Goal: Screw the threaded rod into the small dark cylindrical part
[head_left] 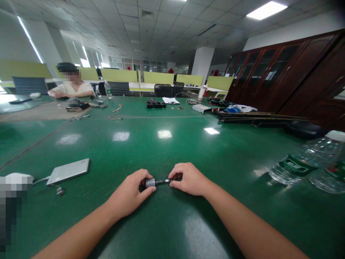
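Observation:
My left hand point(131, 191) grips a short silver-grey cylinder point(150, 182) between thumb and fingers. It looks like a small motor, though its far end is hidden by the fingers. A thin dark shaft point(161, 182) runs from the cylinder to the right. At the shaft's other end my right hand point(188, 179) pinches a small part with a shiny metal collar point(167, 181); much of that part is covered by the fingers. Both hands are low over the green table point(151, 151), and the shaft lies roughly level between them.
To the left lie a flat silver box point(69, 171) with a cable and a small plug point(60, 191). Clear plastic bottles point(298, 162) stand at the right. Farther back are a black part point(156, 104), papers point(170, 100) and long dark strips point(250, 118). Another person point(71, 86) sits across the table.

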